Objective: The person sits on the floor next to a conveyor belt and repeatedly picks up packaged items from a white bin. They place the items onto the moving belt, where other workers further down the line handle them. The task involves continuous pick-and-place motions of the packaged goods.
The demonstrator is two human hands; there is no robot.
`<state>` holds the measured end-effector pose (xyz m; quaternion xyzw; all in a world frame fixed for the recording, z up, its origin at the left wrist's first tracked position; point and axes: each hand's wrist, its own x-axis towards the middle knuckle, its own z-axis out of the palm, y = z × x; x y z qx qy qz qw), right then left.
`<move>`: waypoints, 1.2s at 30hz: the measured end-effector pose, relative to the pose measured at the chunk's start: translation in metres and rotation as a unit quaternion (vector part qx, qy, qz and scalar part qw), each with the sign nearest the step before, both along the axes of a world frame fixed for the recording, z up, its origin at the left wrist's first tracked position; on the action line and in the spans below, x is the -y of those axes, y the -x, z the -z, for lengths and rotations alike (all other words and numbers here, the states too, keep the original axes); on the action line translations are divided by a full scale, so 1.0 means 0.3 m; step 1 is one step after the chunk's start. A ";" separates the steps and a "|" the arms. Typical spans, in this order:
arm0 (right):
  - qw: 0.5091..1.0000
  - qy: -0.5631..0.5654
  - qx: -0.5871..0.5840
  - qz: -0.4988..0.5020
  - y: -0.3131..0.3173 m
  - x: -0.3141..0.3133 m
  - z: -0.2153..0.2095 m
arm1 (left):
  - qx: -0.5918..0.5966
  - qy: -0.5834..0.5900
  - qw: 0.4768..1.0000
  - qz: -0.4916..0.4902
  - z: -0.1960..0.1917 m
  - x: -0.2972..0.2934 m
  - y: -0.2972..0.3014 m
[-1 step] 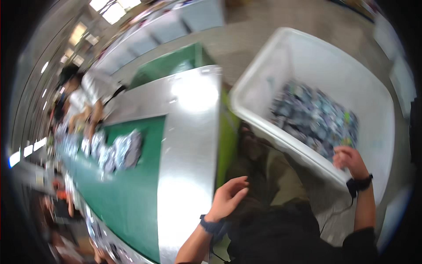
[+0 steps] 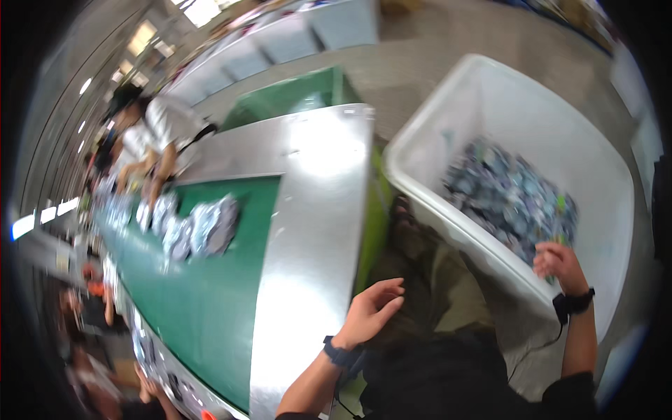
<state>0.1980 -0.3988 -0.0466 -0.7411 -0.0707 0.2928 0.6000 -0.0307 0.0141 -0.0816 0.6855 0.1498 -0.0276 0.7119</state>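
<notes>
My left hand (image 2: 372, 310) hovers with its fingers spread and nothing in it, just beside the steel side panel (image 2: 315, 231) of a conveyor. A dark band is on each wrist. My right hand (image 2: 558, 267) reaches over the near rim of a large white bin (image 2: 490, 91). Its fingers curl down into the heap of silvery-blue packets (image 2: 507, 196) inside. Whether it grips a packet is hidden by the fingers.
A green conveyor belt (image 2: 203, 301) runs along the left and carries clumps of silvery packets (image 2: 203, 227). A person in a white shirt (image 2: 157, 129) works at its far side. Other people stand at the lower left. Grey floor (image 2: 434, 56) lies beyond the bin.
</notes>
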 end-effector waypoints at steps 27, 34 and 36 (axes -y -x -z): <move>0.926 0.062 -0.012 -0.372 0.314 -2.557 0.029 | 0.234 0.480 0.716 -0.450 0.070 -0.746 0.189; 0.915 0.041 -0.010 -0.401 0.325 -2.515 0.009 | 0.266 0.566 0.626 -0.466 0.087 -0.766 0.205; 0.887 0.011 0.142 -0.440 0.321 -2.428 -0.052 | 0.292 0.578 0.597 -0.474 0.090 -0.768 0.207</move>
